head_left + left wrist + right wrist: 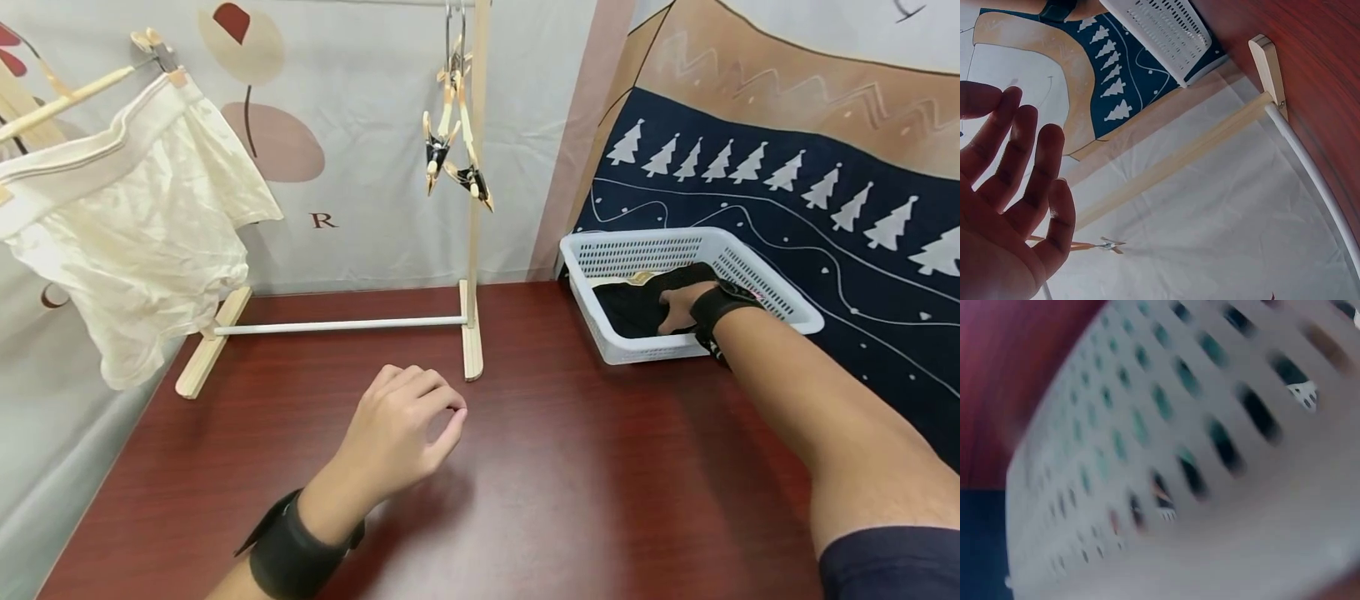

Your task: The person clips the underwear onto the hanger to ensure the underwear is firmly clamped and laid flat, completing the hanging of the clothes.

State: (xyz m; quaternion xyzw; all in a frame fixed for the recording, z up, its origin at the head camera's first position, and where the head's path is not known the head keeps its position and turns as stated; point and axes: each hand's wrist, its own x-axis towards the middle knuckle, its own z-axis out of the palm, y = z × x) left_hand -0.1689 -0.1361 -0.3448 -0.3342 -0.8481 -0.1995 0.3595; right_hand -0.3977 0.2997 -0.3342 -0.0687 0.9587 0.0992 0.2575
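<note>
In the head view, my right hand (685,307) is inside the white plastic basket (660,350) and grips a black cloth garment (626,308); some fingertips are hidden in the fabric. Close up and blurred, the basket's perforated wall (1141,425) fills the right wrist view, where the hand does not show. My left hand (405,421) hovers over the table with loosely bent fingers and holds nothing. Its palm side (1016,187) appears in the left wrist view. Cream shorts (142,217) hang at the far left, clipped by the waistband to a hanger (82,93).
A wooden rack stands on the red-brown table (540,467), with an upright post (474,250) and a white lower bar (337,325). Hangers with clips (453,125) dangle near the post. Behind are a pale printed curtain (375,150) and a dark-blue tree-patterned cloth (750,192).
</note>
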